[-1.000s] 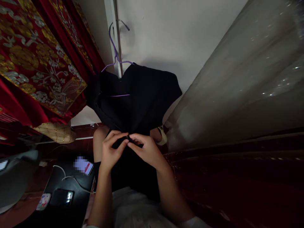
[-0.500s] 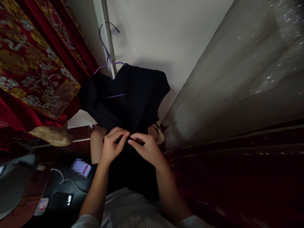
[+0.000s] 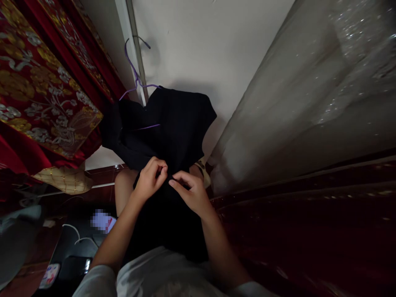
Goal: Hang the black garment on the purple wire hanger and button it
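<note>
A black garment [image 3: 185, 119] hangs on a purple hanger [image 3: 135, 74] in front of me and comes down over my lap. At its lower part, my left hand [image 3: 151, 177] is closed, thumb and fingers drawn together in a pinch. Whatever is in that pinch is too small or dark to make out. Close beside it, my right hand [image 3: 191, 190] pinches the dark cloth between thumb and forefinger. A small gap separates the fingertips of the two hands. Details on the black fabric are lost in the dim light.
Red embroidered fabric [image 3: 58, 86] hangs at the left. A pale sheer covering [image 3: 278, 103] fills the right, above dark red material [image 3: 309, 239]. At lower left, a lit phone [image 3: 103, 221], a white cable [image 3: 77, 235] and a dark phone [image 3: 74, 267] lie on a black surface.
My left hand has drawn slightly up and away from the right, its fingers more curled. The right hand stays near the same spot. The whole view has shifted a little.
</note>
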